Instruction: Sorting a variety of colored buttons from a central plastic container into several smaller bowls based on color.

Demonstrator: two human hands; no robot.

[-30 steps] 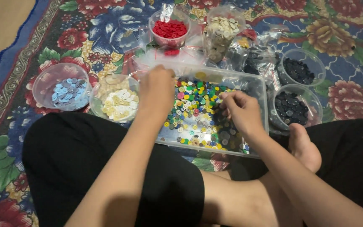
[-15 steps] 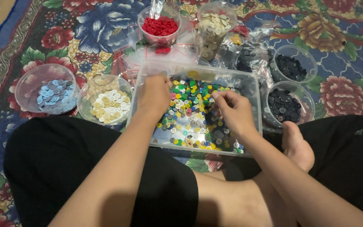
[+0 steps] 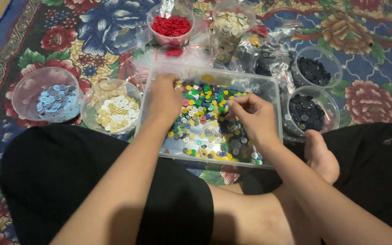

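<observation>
Tray: a clear rectangular plastic tray (image 3: pixel 275 97) of mixed coloured buttons (image 3: pixel 200 109) lies on the floral carpet (image 3: pixel 87 41), just ahead of the person's crossed legs; its long axis runs from 9 to 3 o'clock, skewed a little so the right end sits nearer the person.
Left hand: the left hand (image 3: pixel 163 97) is inside the tray at its 10 o'clock corner, knuckles up, fingers curled down into the buttons; whether it pinches one cannot be told.
Right hand: the right hand (image 3: pixel 250 115) is over the tray's middle right, thumb and fingertips pressed together in a pinch at about 9 o'clock of the hand; the pinched thing is too small to tell.
Edges: the near rim lies against the thighs; at the right rim, touching or just beside it, stands a bowl of black buttons (image 3: pixel 307 113), with the bare foot (image 3: pixel 320 156) at its 6 o'clock.
Room: at 9 o'clock of the tray stand the bowl of cream buttons (image 3: pixel 114 111) and, farther out, the bowl of blue-grey buttons (image 3: pixel 53 100); at 12 o'clock the cup of red buttons (image 3: pixel 171 25) and a jar of off-white buttons (image 3: pixel 227 27); at 2 o'clock a second dark bowl (image 3: pixel 316 70). Crumpled plastic bags (image 3: pixel 268 50) fill the ground behind the far rim.
Change: against half a second ago, both hands keep their places in the tray; the view has merely tilted.
</observation>
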